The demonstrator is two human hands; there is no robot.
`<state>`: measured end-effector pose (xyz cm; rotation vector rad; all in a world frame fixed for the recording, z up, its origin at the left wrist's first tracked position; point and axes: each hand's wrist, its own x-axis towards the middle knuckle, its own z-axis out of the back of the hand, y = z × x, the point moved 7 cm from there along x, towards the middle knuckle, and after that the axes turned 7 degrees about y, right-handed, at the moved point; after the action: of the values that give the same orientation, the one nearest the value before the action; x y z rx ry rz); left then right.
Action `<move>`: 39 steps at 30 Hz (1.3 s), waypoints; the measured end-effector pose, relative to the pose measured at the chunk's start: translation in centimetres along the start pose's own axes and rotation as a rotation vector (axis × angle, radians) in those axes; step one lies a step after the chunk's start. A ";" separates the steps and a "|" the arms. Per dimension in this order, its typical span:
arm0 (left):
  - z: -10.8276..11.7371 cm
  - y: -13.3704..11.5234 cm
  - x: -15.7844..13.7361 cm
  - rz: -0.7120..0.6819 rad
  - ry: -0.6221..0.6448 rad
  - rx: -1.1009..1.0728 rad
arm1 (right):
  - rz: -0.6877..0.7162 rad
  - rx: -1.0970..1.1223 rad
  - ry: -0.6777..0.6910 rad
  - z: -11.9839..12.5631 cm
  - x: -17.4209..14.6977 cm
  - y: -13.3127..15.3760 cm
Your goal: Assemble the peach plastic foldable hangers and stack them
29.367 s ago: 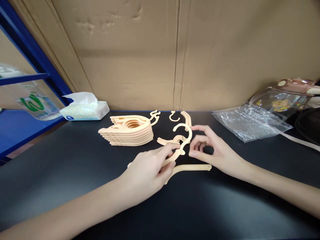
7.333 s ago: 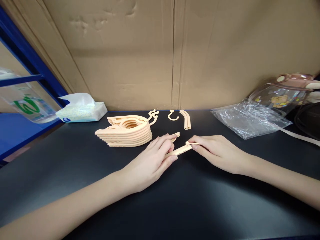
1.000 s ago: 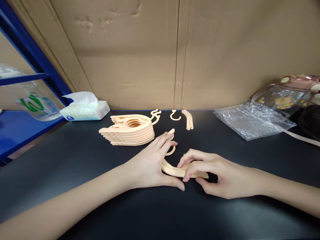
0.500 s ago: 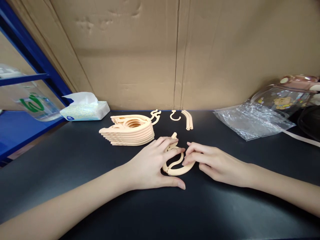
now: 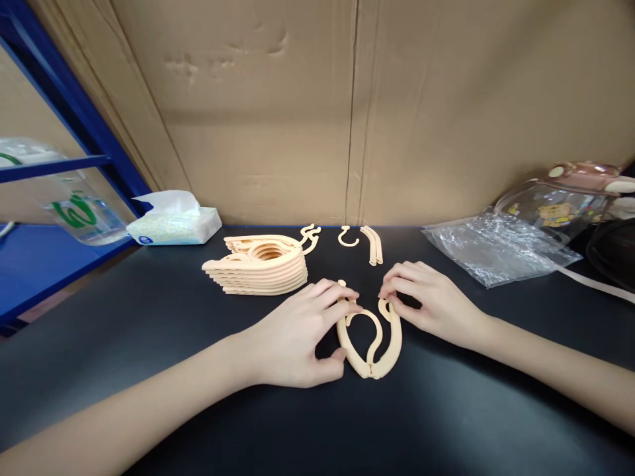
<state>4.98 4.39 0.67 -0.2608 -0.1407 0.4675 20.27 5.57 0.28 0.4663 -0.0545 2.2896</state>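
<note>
A cream plastic folding hanger (image 5: 393,347) lies on the black table in front of me. Its two arms are folded up into a narrow loop with the hinge towards me, and the hook curves between them. My left hand (image 5: 305,330) rests on the left arm, fingers bent over its upper end and thumb beside its side. The fingertips of my right hand (image 5: 429,301) are closed on the upper end of the right arm. To the left, beyond my left hand, is a stack of folded cream hangers (image 5: 262,274).
Behind the hanger lie a loose cream hook (image 5: 348,241) and two curved strips (image 5: 373,246). A tissue pack (image 5: 173,225) sits back left, near a blue frame (image 5: 92,119). On the right are a clear plastic bag (image 5: 496,248) and a clear bottle (image 5: 555,205). Cardboard (image 5: 258,99) stands behind.
The hanger has turned, its hinge now pointing towards me and its right arm upright. My right hand has moved up to that arm's end. The left hand stays on the left arm.
</note>
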 end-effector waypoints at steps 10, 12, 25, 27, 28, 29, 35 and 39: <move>-0.2 -0.2 -0.1 -0.044 -0.018 -0.062 | -0.078 0.122 0.051 -0.4 -0.3 0.3; -0.2 -0.4 -0.1 -0.053 -0.030 -0.072 | -0.073 0.161 0.053 -0.2 -0.2 0.5; -0.9 0.1 0.0 -0.037 -0.012 -0.087 | 0.088 0.361 0.149 -0.3 -0.2 2.0; -1.1 0.2 0.0 -0.024 0.003 -0.089 | 0.059 0.460 0.170 -0.4 -0.2 2.1; -1.1 0.2 0.0 -0.018 0.003 -0.093 | 0.027 0.498 0.176 -0.5 -0.2 2.0; -1.0 0.3 0.0 -0.010 0.001 -0.097 | -0.016 0.525 0.174 -0.6 -0.2 1.8; 0.1 0.4 0.1 0.044 -0.111 -0.047 | -0.316 0.635 0.212 -1.2 -0.4 0.0; 1.3 0.1 -0.2 0.029 -0.226 0.044 | -0.389 0.846 0.295 -1.8 -0.5 -0.1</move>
<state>4.57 4.65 1.84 -0.1663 -0.3471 0.5274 20.10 5.62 -1.58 0.4894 1.0844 1.8795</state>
